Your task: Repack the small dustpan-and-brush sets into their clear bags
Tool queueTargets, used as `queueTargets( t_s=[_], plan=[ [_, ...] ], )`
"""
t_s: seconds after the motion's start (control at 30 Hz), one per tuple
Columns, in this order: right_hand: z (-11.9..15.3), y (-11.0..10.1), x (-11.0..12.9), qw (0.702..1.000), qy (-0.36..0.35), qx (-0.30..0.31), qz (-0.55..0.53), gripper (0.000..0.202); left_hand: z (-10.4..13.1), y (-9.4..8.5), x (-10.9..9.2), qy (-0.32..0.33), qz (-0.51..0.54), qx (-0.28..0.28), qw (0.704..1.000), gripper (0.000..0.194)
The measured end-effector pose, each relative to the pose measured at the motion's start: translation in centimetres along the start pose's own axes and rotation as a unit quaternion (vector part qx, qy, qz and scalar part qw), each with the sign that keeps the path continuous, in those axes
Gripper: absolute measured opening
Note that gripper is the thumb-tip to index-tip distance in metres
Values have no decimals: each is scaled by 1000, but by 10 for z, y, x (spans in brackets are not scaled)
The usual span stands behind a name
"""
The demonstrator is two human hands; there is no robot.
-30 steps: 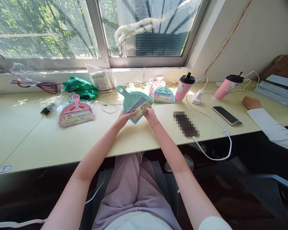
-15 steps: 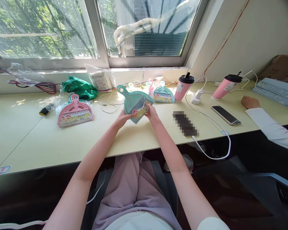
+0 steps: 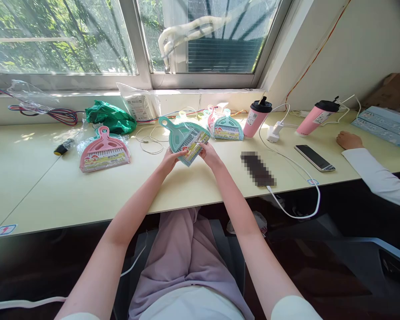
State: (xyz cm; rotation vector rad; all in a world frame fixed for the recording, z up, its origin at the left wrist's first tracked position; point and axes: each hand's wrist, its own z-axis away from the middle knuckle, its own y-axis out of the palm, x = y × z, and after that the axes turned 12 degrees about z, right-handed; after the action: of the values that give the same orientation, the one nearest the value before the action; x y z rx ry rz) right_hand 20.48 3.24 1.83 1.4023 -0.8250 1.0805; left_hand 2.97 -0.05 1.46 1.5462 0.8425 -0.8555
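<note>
A green dustpan and brush set (image 3: 182,134) with a printed label is held up above the table, tilted, its handle pointing up and left. My left hand (image 3: 171,160) grips its lower left edge, the thumb lying over the front. On the lower right side my right hand (image 3: 208,154) pinches the edge near the label. Left of my hands lies a pink dustpan and brush set (image 3: 104,153) in clear plastic, with a green part behind it. Behind my right hand rests another green set (image 3: 226,129) beside pink and pale pieces.
Two pink cups (image 3: 257,118) with black lids stand at the back right, near a white charger (image 3: 274,131). A phone (image 3: 314,158) lies before another person's hand (image 3: 350,140). A green plastic bag (image 3: 110,117), a screwdriver-like handle (image 3: 63,146) and cables are on the left.
Both hands keep hold of the green set, which has turned slightly so more of its label faces me. My right fingers have shifted a little on its edge. The camera view has tilted slightly.
</note>
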Motion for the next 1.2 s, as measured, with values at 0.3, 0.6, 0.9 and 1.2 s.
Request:
queueTargets(
  t_s=[0.3, 0.6, 0.9, 1.2],
  plan=[
    [1, -2, -1, 1000, 10, 20, 0, 31, -8, -13, 3, -20, 16, 8, 1000, 77],
    [6, -5, 1, 999, 18, 36, 12, 45, -5, -10, 3, -24, -6, 11, 1000, 73],
    [1, 6, -13, 998, 8, -60, 3, 43, -1, -5, -1, -18, -3, 23, 1000, 81],
    [3, 12, -15, 995, -6, -101, 10, 36, 2, 1, -4, 2, 6, 17, 1000, 90]
  ],
)
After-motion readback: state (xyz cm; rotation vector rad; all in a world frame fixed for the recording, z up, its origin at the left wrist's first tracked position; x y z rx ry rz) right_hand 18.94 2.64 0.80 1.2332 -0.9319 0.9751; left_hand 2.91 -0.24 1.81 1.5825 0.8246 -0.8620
